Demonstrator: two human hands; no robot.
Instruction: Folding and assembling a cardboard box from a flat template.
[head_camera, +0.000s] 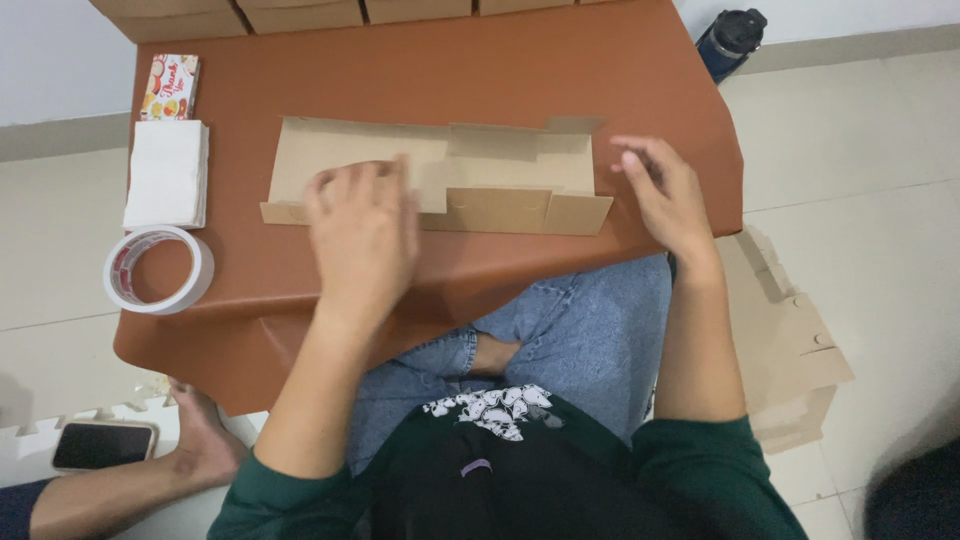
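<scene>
A flat brown cardboard box blank (500, 170) lies across the middle of the low table covered in a brown sheet (450, 75). Its near flap stands folded up along the front edge. My left hand (362, 232) rests palm down on the left part of the blank, fingers spread over the front flap. My right hand (665, 195) hovers just off the right end of the blank, fingers loosely apart and holding nothing.
A roll of white tape (158, 270) sits at the table's left edge. A stack of white paper (167, 173) and a small printed card pack (170, 86) lie behind it. More cardboard boxes (300, 14) line the far edge. Flat cardboard (790, 340) lies on the floor right, a dark bottle (730, 40) far right, a phone (103, 444) bottom left.
</scene>
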